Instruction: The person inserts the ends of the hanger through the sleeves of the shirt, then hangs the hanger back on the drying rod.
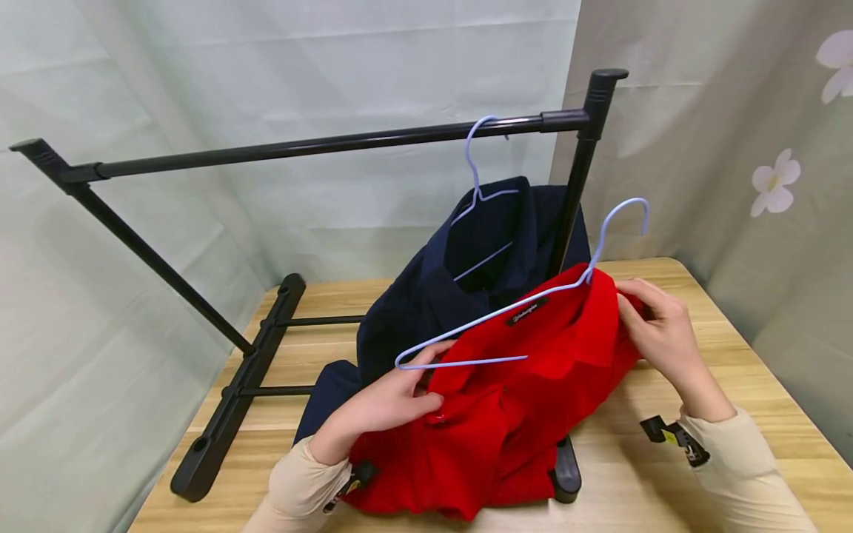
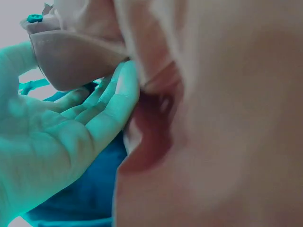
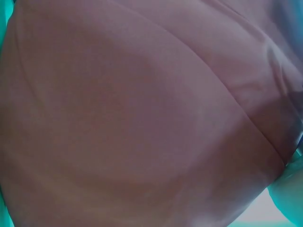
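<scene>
In the head view, a red collared shirt (image 1: 493,429) lies in front, with a dark label inside its neck. My left hand (image 1: 393,396) pinches the shirt near its left collar edge, beneath the exposed end of a light purple wire hanger (image 1: 489,318). The hanger's hook points up, and its right side is hidden by the red cloth. At the right shoulder, my right hand (image 1: 660,333) grips the fabric beside the collar. The left wrist view shows the left hand's fingers (image 2: 111,104) against the cloth. Fabric fills most of the right wrist view.
A black garment rack (image 1: 333,144) stands on the wooden table (image 1: 673,414). From its bar, near the right post, hangs a navy shirt (image 1: 416,303) on a second light purple hanger (image 1: 472,155). Pale curtains (image 1: 373,66) surround the table.
</scene>
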Action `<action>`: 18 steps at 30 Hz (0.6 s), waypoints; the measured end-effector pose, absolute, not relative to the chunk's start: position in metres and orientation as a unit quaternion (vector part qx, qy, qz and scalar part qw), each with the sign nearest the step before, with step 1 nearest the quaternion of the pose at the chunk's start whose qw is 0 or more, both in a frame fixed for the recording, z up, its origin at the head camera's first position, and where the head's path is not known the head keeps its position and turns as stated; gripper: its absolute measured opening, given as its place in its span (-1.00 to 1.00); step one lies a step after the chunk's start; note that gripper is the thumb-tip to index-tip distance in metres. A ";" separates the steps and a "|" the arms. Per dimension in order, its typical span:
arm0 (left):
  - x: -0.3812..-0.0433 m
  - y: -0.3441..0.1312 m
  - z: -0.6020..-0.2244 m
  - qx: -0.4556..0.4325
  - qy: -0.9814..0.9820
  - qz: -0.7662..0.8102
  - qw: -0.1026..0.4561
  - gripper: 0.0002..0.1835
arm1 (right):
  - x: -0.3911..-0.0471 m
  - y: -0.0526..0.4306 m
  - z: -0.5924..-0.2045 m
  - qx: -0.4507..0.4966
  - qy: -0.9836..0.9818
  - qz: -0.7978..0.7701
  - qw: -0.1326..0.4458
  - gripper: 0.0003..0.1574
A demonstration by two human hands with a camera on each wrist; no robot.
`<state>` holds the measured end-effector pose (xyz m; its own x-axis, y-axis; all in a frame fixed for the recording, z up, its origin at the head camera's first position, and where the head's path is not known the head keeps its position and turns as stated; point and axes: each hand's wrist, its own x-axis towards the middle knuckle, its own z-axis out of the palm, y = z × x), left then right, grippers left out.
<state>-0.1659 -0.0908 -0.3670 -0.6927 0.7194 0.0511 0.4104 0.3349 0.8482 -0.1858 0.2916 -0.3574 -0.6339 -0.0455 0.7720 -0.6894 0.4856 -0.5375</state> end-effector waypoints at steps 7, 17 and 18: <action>-0.163 -0.107 -0.349 0.346 0.788 0.484 0.156 -0.36 | -0.179 0.287 -0.351 0.224 -0.789 0.446 0.359 -0.74; -0.160 -0.118 -0.327 0.334 0.775 0.512 0.161 -0.39 | -0.182 0.294 -0.356 0.229 -0.790 0.446 0.353 -0.69; -0.160 -0.119 -0.326 0.336 0.772 0.516 0.160 -0.39 | -0.182 0.294 -0.355 0.230 -0.790 0.445 0.353 -0.68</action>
<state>-0.1596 -0.1189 -0.3259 -0.7235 0.6830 0.1003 0.3537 0.2419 0.9035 -0.1821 0.2942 -0.3555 -0.6454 -0.0495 0.7623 -0.6778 0.4972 -0.5416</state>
